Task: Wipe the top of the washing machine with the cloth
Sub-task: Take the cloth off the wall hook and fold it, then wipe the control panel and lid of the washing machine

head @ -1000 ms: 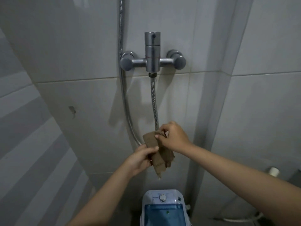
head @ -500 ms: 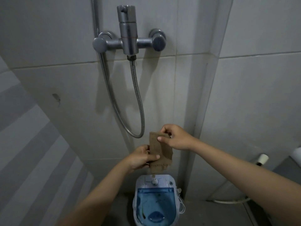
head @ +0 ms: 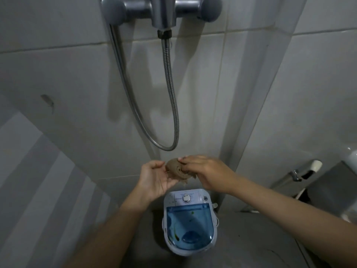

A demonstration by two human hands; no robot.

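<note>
A small brown cloth [head: 176,170] is bunched up between my two hands, held in the air. My right hand [head: 204,172] pinches its top and covers part of it. My left hand [head: 154,176] cups it from below with the palm turned up. Straight beneath them on the floor stands a small white washing machine [head: 190,221] with a blue see-through lid and a round dial on its white top panel. Neither the hands nor the cloth touch the machine.
A chrome shower mixer [head: 162,8] is fixed to the tiled wall above, and its metal hose [head: 170,93] loops down to just above my hands. At the right are a wall tap [head: 294,175] and a grey box [head: 332,188]. The tiled wall's corner runs behind the machine.
The cloth hung flat between my hands before; now it is crumpled into a ball in them. The view has tilted down, showing more of the washing machine.
</note>
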